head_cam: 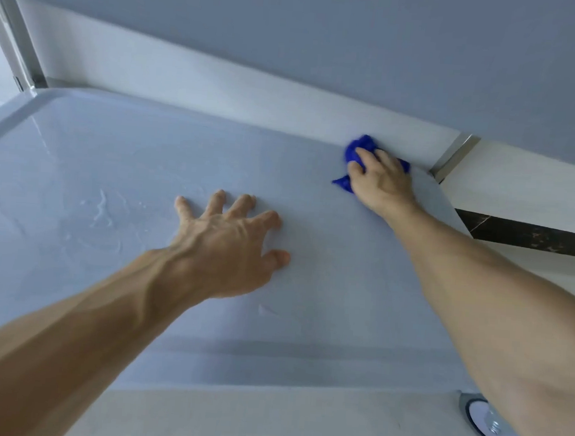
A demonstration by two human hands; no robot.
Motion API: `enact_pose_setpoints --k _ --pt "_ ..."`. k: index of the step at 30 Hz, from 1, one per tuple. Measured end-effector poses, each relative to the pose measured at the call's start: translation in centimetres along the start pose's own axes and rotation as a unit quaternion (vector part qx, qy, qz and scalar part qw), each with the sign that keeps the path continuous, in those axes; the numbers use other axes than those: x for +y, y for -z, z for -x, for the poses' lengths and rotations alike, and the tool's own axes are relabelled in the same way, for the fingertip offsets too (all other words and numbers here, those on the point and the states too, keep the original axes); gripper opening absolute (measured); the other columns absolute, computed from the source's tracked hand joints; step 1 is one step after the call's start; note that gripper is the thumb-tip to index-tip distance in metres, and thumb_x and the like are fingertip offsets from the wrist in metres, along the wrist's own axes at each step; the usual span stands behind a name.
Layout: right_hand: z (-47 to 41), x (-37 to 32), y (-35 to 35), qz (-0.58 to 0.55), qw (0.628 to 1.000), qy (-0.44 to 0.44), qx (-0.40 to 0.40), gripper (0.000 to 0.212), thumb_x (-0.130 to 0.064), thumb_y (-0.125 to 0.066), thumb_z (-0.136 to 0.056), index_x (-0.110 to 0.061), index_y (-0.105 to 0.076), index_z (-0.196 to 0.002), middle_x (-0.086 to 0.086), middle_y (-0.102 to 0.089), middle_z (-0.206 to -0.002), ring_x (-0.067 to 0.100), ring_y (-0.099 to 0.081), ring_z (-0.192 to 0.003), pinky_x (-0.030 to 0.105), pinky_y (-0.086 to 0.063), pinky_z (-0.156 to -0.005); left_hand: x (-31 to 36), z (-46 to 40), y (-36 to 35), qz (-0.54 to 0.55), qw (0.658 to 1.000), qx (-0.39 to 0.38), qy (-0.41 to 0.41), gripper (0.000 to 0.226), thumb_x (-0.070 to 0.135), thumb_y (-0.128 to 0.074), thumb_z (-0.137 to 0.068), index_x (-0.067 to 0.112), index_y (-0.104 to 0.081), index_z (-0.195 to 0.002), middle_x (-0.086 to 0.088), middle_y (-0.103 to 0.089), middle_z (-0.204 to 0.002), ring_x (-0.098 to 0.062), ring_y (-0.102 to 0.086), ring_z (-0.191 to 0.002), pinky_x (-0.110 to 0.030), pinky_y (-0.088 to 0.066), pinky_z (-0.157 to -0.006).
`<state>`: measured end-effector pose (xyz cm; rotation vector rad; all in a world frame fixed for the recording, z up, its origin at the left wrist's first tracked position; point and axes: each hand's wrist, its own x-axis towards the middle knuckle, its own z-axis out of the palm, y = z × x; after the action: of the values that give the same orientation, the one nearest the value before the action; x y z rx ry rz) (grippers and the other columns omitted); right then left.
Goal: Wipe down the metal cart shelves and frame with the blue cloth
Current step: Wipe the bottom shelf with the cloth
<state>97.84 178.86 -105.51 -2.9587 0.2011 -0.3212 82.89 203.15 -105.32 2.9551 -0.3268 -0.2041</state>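
Observation:
A lower cart shelf [147,160], pale grey with a raised rim, fills most of the head view; wet streaks shine on its left half. My right hand [380,180] grips a bunched blue cloth [357,151] and presses it on the shelf's far right corner, beside a metal frame post [453,158]. My left hand [230,241] rests on the middle of the shelf with fingers spread, fingertips touching the surface. Most of the cloth is hidden under my right hand.
The underside of the shelf above [326,33] spans the top of the view, close over the working space. Another metal post [16,42] stands at the far left corner. A caster wheel [496,430] shows at lower right on a light floor [264,427].

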Motion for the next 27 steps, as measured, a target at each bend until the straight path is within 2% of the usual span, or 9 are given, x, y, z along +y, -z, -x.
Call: enact_pose_setpoints --k 4,8,11,15,17,19,21,23,27 --pt "2.7 -5.6 -1.3 -0.041 0.975 0.217 0.004 0.043 -0.035 -0.051 -0.098 -0.03 -0.055 -0.141 0.001 -0.048 -0.151 0.021 -0.042 -0.14 0.039 -0.03 -0.116 -0.2 0.0 -0.1 -0.003 1.0 -0.014 0.0 0.061 0.076 -0.029 -0.089 0.052 -0.022 -0.146 0.008 -0.014 -0.163 -0.027 -0.009 -0.151 -0.066 -0.014 -0.113" --pt "5.1 -2.0 0.4 -0.102 0.941 0.319 -0.047 0.041 -0.027 -0.058 -0.097 -0.027 -0.058 -0.139 -0.002 -0.046 -0.152 0.014 -0.04 -0.141 0.027 -0.026 -0.119 -0.5 0.2 -0.1 0.001 1.0 -0.024 -0.005 0.064 0.076 -0.025 -0.09 0.053 -0.016 -0.148 0.009 -0.007 -0.165 -0.027 -0.003 -0.153 -0.067 -0.01 -0.115" --pt "5.8 4.6 2.2 -0.092 0.954 0.281 -0.049 0.042 -0.019 -0.059 -0.098 -0.024 -0.057 -0.139 -0.002 -0.046 -0.152 0.011 -0.04 -0.141 0.025 -0.025 -0.119 -0.5 0.4 -0.3 0.005 1.0 -0.022 -0.004 0.064 0.076 -0.023 -0.09 0.054 -0.014 -0.149 0.01 -0.003 -0.166 -0.027 0.001 -0.153 -0.068 -0.005 -0.116" --pt "4.5 12.2 3.8 -0.044 0.995 0.081 -0.026 0.044 -0.031 -0.051 -0.1 -0.032 -0.049 -0.144 -0.004 -0.04 -0.156 0.015 -0.034 -0.144 0.03 -0.023 -0.118 -0.3 0.2 -0.3 0.007 1.0 -0.015 -0.004 0.062 0.075 -0.026 -0.091 0.052 -0.019 -0.148 0.01 -0.006 -0.166 -0.028 -0.001 -0.153 -0.069 -0.007 -0.115" --pt "2.8 12.5 3.5 -0.023 0.999 -0.013 -0.033 0.046 -0.038 -0.043 -0.1 -0.036 -0.044 -0.146 -0.006 -0.035 -0.158 0.02 -0.03 -0.145 0.037 -0.023 -0.118 -0.2 0.0 -0.3 0.002 1.0 -0.008 -0.005 0.06 0.074 -0.026 -0.091 0.051 -0.022 -0.146 0.009 -0.01 -0.164 -0.028 -0.004 -0.152 -0.068 -0.01 -0.115" --pt "1.1 10.4 2.6 -0.002 0.998 -0.061 -0.028 0.042 -0.039 -0.036 -0.099 -0.035 -0.047 -0.14 -0.003 -0.039 -0.153 0.026 -0.032 -0.142 0.047 -0.027 -0.117 -0.2 -0.1 -0.4 0.0 1.0 -0.002 -0.004 0.059 0.074 -0.026 -0.091 0.051 -0.023 -0.145 0.009 -0.012 -0.164 -0.028 -0.006 -0.152 -0.068 -0.012 -0.114" --pt "0.3 6.6 1.3 0.002 0.999 -0.038 -0.013 0.038 -0.038 -0.034 -0.099 -0.031 -0.052 -0.132 0.0 -0.046 -0.146 0.029 -0.036 -0.138 0.049 -0.029 -0.115 -0.2 -0.1 -0.4 -0.001 1.0 0.002 -0.006 0.061 0.075 -0.025 -0.089 0.051 -0.023 -0.145 0.008 -0.013 -0.163 -0.028 -0.008 -0.151 -0.067 -0.015 -0.114" --pt "0.7 2.3 0.2 -0.021 0.999 0.028 -0.004 0.04 -0.042 -0.037 -0.101 -0.034 -0.052 -0.137 -0.004 -0.046 -0.149 0.026 -0.037 -0.14 0.044 -0.03 -0.116 -0.2 -0.1 -0.4 -0.007 1.0 0.005 -0.011 0.063 0.076 -0.024 -0.087 0.05 -0.024 -0.145 0.008 -0.014 -0.164 -0.028 -0.009 -0.151 -0.066 -0.017 -0.113" --pt "4.1 -4.2 -0.5 -0.056 0.983 0.168 -0.043 0.042 -0.044 -0.037 -0.104 -0.04 -0.046 -0.144 -0.008 -0.033 -0.16 0.02 -0.027 -0.149 0.045 -0.022 -0.121 -0.3 0.5 0.0 0.005 1.0 0.022 -0.019 0.068 0.077 -0.026 -0.084 0.048 -0.032 -0.145 0.011 -0.022 -0.162 -0.025 -0.015 -0.15 -0.058 -0.016 -0.116"
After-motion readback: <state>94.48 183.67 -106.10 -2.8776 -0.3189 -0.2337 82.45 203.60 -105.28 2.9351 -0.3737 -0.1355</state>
